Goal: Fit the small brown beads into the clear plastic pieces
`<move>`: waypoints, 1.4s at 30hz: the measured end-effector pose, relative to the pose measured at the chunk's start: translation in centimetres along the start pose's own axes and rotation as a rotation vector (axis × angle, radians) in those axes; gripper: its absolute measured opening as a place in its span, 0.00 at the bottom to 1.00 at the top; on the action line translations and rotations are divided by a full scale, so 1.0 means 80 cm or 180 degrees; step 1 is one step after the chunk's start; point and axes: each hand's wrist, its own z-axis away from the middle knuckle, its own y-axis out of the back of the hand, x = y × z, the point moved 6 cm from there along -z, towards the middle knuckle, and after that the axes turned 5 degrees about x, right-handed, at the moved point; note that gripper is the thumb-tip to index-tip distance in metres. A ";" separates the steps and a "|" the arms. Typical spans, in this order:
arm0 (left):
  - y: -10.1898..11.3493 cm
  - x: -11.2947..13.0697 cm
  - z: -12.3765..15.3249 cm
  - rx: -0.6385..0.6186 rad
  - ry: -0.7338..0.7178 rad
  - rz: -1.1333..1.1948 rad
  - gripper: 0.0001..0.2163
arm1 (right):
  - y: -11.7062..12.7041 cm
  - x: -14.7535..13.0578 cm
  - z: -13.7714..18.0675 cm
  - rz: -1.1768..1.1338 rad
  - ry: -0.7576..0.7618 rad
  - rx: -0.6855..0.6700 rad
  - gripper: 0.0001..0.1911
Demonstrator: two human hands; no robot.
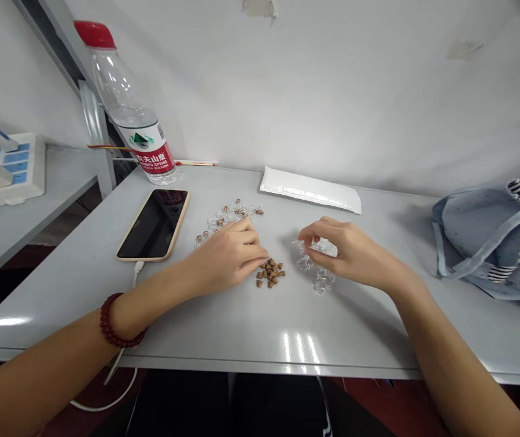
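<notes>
Casings (214, 224), clear, around brown bits (244, 214); bottle (127, 103) with water (136, 117)

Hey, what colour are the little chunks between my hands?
Brown chunks, best seen in the head view.

Desk (214, 331) workspace: phone (155, 224), power strip (33, 167)

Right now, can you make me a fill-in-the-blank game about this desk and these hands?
1. Between the left hand and the right hand, the pile of small pieces is coloured ____.
2. The cap of the bottle is ____.
3. The beaded bracelet is on the ____ wrist.
4. A white cable is plugged into the ____.

Missing words: brown; red; left; phone.
</notes>
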 end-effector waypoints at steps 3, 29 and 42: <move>0.003 -0.006 -0.001 0.0106 0.0146 0.0124 0.10 | 0.001 0.001 0.001 0.0047 -0.0034 -0.0052 0.11; 0.000 -0.060 -0.004 0.0123 0.1190 -0.0545 0.11 | 0.006 0.007 0.004 0.0116 -0.0129 -0.0222 0.09; -0.010 -0.069 -0.013 0.0287 0.1424 -0.0830 0.09 | 0.005 0.008 -0.006 -0.0001 -0.0173 0.0355 0.09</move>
